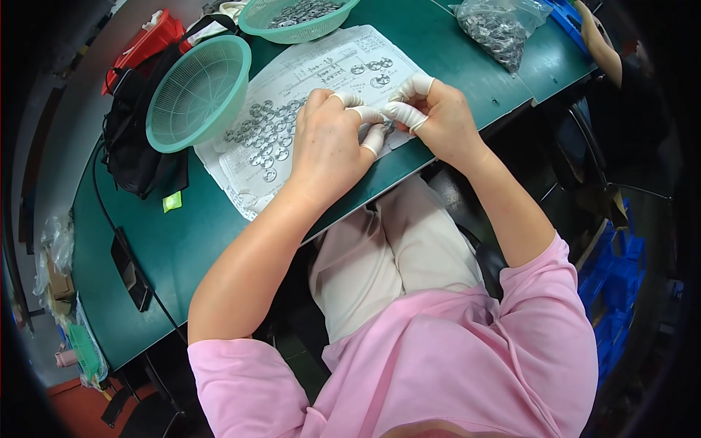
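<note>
White finger cots cover several fingertips of my left hand (326, 142) and my right hand (447, 120). The two hands meet above the near edge of a printed paper sheet (310, 69). Both are closed, fingertips pinched together around a small metal part (388, 127), mostly hidden by the fingers. Left of my left hand, many round metal discs with holes (269, 139) lie spread on the paper. Beyond my hands sits a smaller group of similar discs (380, 66).
A tilted green mesh basket (197, 95) rests against a black bag (128, 139) at left. Another green basket (299, 33) at the back holds metal parts. A clear bag of metal parts (496, 33) lies at far right. A dark phone-like object (130, 270) is near the left edge.
</note>
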Action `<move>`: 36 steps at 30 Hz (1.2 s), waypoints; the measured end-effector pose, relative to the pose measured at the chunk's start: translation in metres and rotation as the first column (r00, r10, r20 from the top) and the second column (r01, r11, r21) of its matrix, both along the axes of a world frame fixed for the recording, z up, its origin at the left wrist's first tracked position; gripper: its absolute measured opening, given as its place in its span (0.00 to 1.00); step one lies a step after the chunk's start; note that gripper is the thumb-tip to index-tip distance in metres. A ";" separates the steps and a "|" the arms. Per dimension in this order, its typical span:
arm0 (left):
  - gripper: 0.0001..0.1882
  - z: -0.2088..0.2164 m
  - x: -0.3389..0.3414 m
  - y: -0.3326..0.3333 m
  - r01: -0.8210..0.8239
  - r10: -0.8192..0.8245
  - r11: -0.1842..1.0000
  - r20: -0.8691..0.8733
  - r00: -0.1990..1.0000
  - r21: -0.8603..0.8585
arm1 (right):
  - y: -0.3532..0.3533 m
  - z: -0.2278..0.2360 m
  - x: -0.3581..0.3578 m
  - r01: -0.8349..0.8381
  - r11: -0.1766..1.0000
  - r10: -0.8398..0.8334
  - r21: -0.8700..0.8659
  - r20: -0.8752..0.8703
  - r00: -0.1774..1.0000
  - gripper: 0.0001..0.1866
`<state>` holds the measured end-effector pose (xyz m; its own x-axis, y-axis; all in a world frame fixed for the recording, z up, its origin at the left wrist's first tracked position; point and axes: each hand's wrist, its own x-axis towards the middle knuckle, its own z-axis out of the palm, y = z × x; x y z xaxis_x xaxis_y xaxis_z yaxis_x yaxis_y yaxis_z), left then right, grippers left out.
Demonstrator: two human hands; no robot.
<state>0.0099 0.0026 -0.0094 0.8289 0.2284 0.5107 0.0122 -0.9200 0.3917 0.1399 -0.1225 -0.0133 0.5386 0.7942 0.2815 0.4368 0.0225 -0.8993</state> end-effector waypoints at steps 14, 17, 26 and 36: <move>0.08 -0.002 -0.001 -0.001 -0.024 0.023 0.999 0.018 1.000 0.025 | 0.000 -0.001 -0.001 0.010 1.000 -0.015 0.017 0.364 0.931 0.08; 0.09 -0.002 -0.001 -0.001 -0.028 0.028 1.000 0.009 1.000 0.012 | 0.001 0.002 -0.003 0.003 1.000 -0.013 0.023 0.470 0.883 0.08; 0.09 -0.007 0.001 -0.002 -0.035 0.034 0.999 0.030 0.999 0.019 | 0.000 -0.001 -0.001 0.011 1.000 -0.021 0.027 0.434 0.901 0.09; 0.09 -0.003 -0.001 0.004 -0.033 0.026 0.991 -0.055 0.998 -0.126 | -0.001 -0.006 -0.003 0.026 0.999 -0.033 0.023 0.433 0.901 0.08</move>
